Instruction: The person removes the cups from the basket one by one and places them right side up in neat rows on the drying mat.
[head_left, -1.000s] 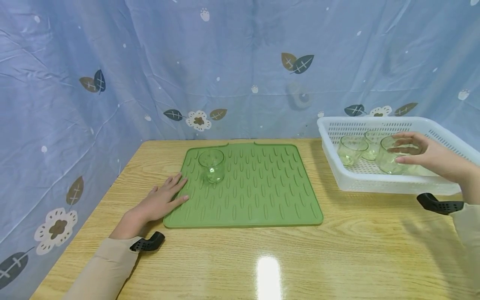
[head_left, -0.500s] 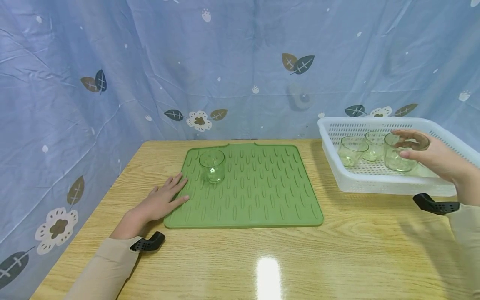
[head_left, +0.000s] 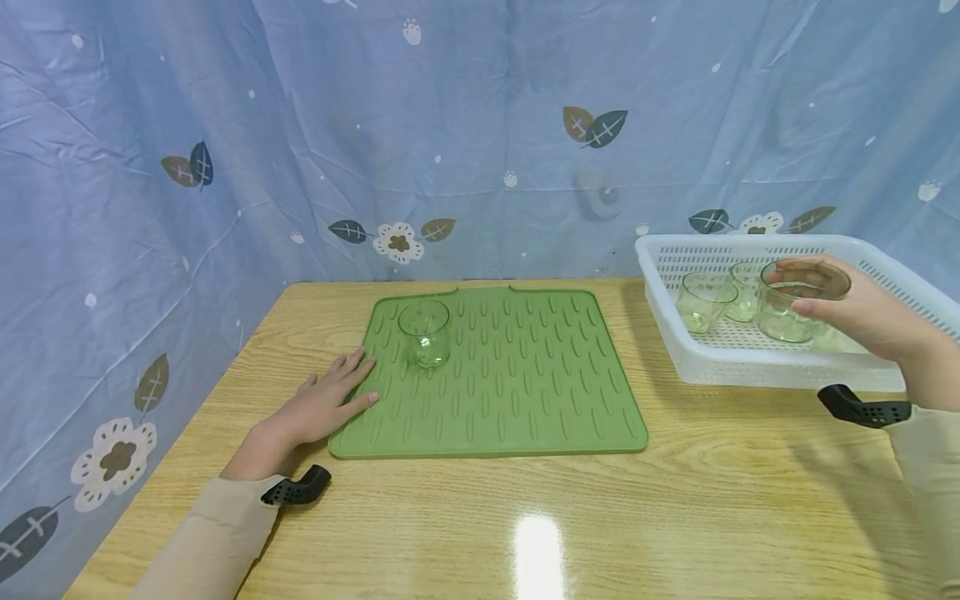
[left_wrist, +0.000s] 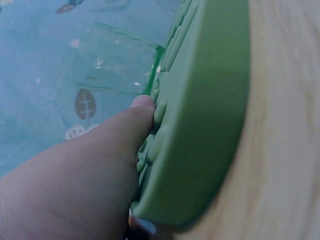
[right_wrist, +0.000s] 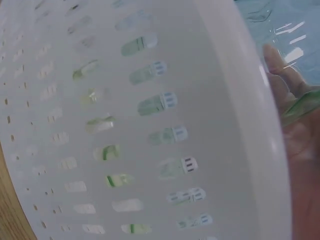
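Note:
In the head view, my right hand grips a clear green-tinted glass inside the white basket, its thumb at the near side and fingers at the far side. My left hand rests with straight fingers on the left edge of the green drying mat. Another glass stands on the mat just beyond those fingers. The left wrist view shows my left thumb against the mat's ridges, with that glass beyond it. In the right wrist view, the basket wall hides much of the right hand.
The perforated white basket stands on the right of the wooden table. A glass and another glass stand in it, left of the held one. A patterned blue curtain hangs behind.
The right hand has taken a firmer hold of the glass in the basket, and the glass's rim has risen slightly. My right wrist has shifted left. The left hand has stayed put.

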